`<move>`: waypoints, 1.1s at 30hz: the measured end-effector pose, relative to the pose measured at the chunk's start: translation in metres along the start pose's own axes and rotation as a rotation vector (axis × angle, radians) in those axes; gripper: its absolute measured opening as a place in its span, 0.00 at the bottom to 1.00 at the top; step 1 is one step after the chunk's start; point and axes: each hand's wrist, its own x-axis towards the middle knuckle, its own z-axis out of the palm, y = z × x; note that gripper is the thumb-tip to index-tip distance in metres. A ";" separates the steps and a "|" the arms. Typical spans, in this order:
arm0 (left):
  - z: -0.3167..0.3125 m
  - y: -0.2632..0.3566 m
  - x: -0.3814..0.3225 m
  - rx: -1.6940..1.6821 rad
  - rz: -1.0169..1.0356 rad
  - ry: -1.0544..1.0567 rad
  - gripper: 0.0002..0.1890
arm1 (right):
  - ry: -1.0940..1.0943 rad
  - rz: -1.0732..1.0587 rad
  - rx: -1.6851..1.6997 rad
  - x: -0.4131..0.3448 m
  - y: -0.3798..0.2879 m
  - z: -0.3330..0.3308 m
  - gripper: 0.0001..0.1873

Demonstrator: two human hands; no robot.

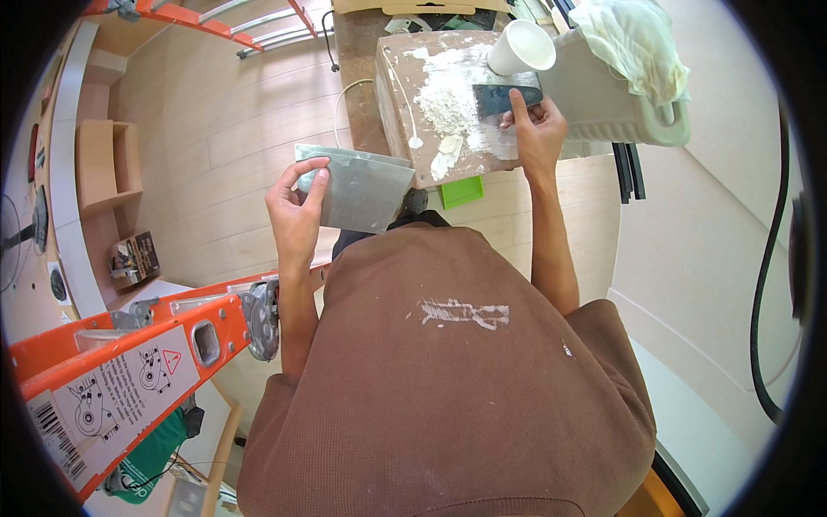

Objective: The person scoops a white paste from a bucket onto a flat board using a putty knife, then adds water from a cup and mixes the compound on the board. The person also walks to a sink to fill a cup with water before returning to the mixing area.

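Observation:
My left hand [295,203] grips a thin grey, translucent-looking sheet [365,194] at its left end, thumb on the near face. It seems to be more than one layer. My right hand [541,132] holds a dark blue scraper [494,101], its blade lying on or just above the white-smeared top of a brown block-like box [395,97]. Lumpy white paste or powder [446,106] is spread left of the blade. A white cup [517,48] stands just beyond the scraper, and a pale flat lump [452,143] sits on the near part of the top.
A grey plastic bin [591,84] with a stained cloth [636,48] over it stands at the right. An orange ladder [219,316] is close by my left arm, and another ladder [219,29] lies farther off. A green tray [462,192] is on the floor below the box.

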 end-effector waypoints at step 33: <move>0.005 0.002 -0.001 0.013 0.019 -0.019 0.07 | -0.240 -0.726 -0.570 0.002 -0.026 0.029 0.06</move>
